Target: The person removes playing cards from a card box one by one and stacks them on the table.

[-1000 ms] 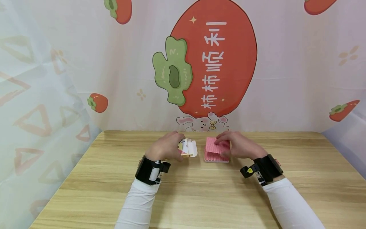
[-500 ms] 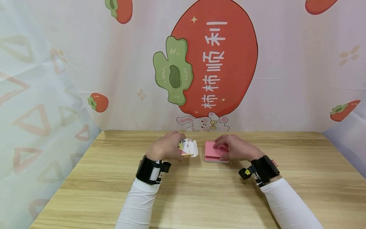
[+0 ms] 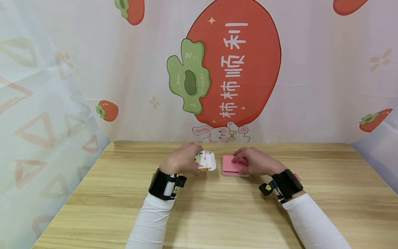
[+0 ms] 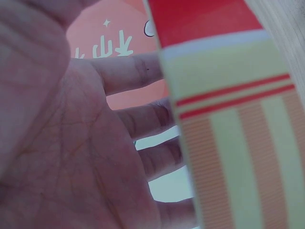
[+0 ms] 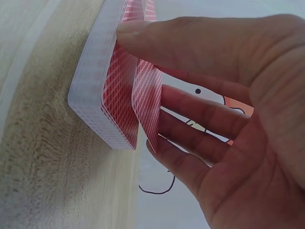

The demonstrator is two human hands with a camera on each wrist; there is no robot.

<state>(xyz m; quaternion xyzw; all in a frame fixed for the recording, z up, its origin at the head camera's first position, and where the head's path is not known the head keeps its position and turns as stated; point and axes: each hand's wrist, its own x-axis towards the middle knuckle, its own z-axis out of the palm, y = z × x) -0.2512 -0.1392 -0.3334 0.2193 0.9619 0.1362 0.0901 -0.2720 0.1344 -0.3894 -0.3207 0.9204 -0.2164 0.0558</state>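
Note:
On the left, my left hand grips a playing-card box with red, cream and striped sides. Its white end flap stands open toward the right. A deck of playing cards with red-patterned backs lies on the table in front of my right hand. In the right wrist view, a top playing card tilts slightly up from the deck, leaving a narrow gap. My right fingers lie over its back while the thumb sits at the near edge, between card and deck.
Both things lie near the far edge of a wooden table, with a small gap between them. Behind it hangs a white cloth backdrop printed with a large red persimmon and a rabbit.
The lifted card has come down closer to the deck, and my right hand has shifted slightly left with it. My left hand keeps its hold on the box.

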